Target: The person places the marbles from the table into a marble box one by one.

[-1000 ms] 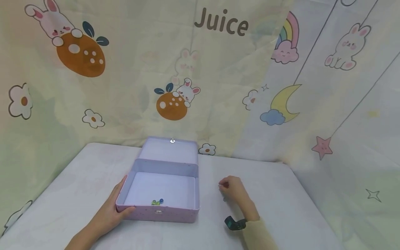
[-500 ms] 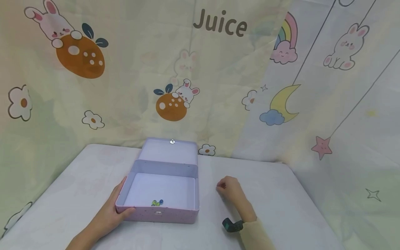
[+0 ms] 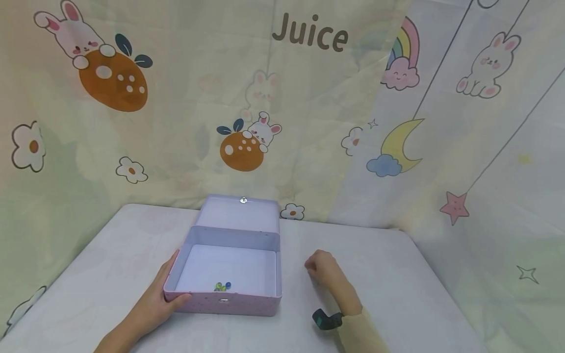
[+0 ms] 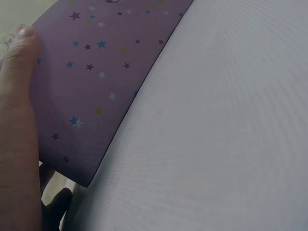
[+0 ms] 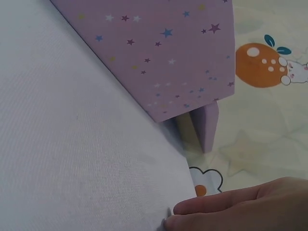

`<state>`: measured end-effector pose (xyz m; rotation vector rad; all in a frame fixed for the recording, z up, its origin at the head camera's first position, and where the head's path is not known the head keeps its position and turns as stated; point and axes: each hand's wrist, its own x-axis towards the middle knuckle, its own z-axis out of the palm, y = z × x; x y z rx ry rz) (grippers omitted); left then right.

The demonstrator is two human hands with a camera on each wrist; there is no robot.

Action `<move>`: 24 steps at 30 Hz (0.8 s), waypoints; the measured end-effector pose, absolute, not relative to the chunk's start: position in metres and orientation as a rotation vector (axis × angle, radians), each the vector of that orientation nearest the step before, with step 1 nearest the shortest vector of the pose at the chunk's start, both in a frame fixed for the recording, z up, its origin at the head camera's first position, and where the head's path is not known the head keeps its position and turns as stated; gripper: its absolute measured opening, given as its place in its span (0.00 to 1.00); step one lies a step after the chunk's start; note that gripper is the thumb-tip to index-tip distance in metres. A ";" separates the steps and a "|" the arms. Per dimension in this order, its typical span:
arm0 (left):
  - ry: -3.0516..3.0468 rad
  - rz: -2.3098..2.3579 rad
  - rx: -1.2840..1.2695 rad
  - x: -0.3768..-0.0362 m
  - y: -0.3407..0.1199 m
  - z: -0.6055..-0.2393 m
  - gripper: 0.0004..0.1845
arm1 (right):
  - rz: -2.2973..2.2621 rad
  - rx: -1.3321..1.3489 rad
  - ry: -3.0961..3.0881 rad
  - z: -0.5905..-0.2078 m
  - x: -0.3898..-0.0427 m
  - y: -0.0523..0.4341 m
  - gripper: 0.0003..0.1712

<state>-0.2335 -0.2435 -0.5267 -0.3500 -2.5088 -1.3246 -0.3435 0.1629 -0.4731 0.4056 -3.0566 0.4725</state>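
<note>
In the head view a purple tin box (image 3: 222, 305) with star prints stands on the table with its lid (image 3: 240, 213) tipped back. Several green and blue marbles (image 3: 221, 287) lie inside near the front wall. My left hand (image 3: 156, 296) grips the box's front left corner, thumb on the front face; the left wrist view shows that thumb (image 4: 19, 72) against the starred side. To the right of the box, my right hand (image 3: 327, 269) is low at the table with curled fingers. In the right wrist view its fingertips pinch a small dark thing (image 5: 164, 224), mostly hidden.
White cloth covers the table (image 3: 397, 274). A printed curtain (image 3: 176, 122) hangs close behind the table and along both sides. The raised lid reaches near the curtain. A black device (image 3: 326, 319) is strapped to the right wrist.
My right hand has shifted slightly left and its fingers have drawn together. A small dark spot seen on the table beneath it a second ago no longer shows. The left hand and box stay put.
</note>
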 end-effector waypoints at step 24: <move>-2.540 -1.290 -0.340 -0.234 -0.243 -0.526 0.58 | 0.458 0.442 -2.947 -0.478 -0.345 0.161 0.05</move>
